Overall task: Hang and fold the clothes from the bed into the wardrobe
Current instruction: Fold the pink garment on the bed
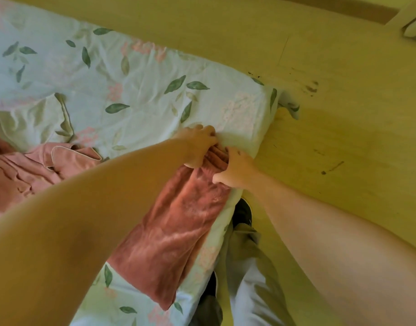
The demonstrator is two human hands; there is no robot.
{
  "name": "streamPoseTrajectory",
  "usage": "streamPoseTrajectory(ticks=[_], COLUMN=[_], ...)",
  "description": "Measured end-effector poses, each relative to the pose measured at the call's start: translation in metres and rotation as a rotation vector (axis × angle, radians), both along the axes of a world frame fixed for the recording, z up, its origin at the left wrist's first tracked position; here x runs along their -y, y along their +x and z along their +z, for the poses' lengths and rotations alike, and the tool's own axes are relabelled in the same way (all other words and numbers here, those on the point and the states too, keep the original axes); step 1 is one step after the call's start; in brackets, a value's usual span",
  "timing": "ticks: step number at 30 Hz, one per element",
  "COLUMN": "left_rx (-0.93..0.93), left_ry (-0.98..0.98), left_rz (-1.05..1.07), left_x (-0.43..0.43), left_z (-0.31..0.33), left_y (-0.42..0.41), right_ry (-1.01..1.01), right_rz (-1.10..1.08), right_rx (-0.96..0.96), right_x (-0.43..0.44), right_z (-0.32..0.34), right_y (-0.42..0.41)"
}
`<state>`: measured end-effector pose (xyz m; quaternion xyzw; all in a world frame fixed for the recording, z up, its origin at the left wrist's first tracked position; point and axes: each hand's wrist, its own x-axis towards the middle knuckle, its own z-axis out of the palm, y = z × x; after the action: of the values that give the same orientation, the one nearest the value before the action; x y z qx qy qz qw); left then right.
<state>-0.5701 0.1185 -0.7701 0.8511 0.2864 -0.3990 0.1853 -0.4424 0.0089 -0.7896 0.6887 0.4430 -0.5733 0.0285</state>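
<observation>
A rust-pink velvety garment lies stretched along the near edge of the bed, folded into a long strip. My left hand grips its far end from the left, fingers curled into the bunched cloth. My right hand grips the same end from the right, thumb under the fabric. A second pink garment with pale piping lies crumpled at the left of the bed. A pale green garment lies behind it.
The bed has a light sheet printed with green leaves and pink flowers; its corner is at centre right. Yellowish wooden floor spreads to the right and behind. My legs and a dark shoe stand against the bed's edge.
</observation>
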Motion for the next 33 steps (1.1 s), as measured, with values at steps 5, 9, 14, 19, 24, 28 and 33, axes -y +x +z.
streamPoseTrajectory(ticks=[5, 9, 14, 19, 24, 28, 33], left_rx=[0.176, 0.351, 0.271, 0.063, 0.022, 0.563, 0.974], left_ry=[0.14, 0.532, 0.508, 0.188, 0.147, 0.087, -0.2], left_rz=[0.335, 1.016, 1.167, 1.081, 1.019, 1.543, 2.64], left_x=[0.01, 0.09, 0.2, 0.207, 0.195, 0.203, 0.237], left_z=[-0.001, 0.012, 0.015, -0.015, -0.04, -0.004, 0.06], left_y=[-0.02, -0.049, -0.085, -0.101, -0.106, -0.132, -0.209], right_ry=[-0.066, -0.123, -0.098, -0.095, 0.053, 0.228, 0.452], right_rz=[0.074, 0.012, -0.108, -0.081, 0.131, 0.188, 0.368], right_rx=[-0.033, -0.069, -0.049, -0.113, -0.1, 0.006, 0.111], right_x=[-0.021, -0.039, -0.034, -0.029, -0.005, 0.035, 0.099], right_z=[-0.006, 0.008, 0.017, 0.027, 0.07, 0.106, 0.143], right_y=[0.005, 0.004, -0.008, -0.017, -0.061, -0.115, -0.194])
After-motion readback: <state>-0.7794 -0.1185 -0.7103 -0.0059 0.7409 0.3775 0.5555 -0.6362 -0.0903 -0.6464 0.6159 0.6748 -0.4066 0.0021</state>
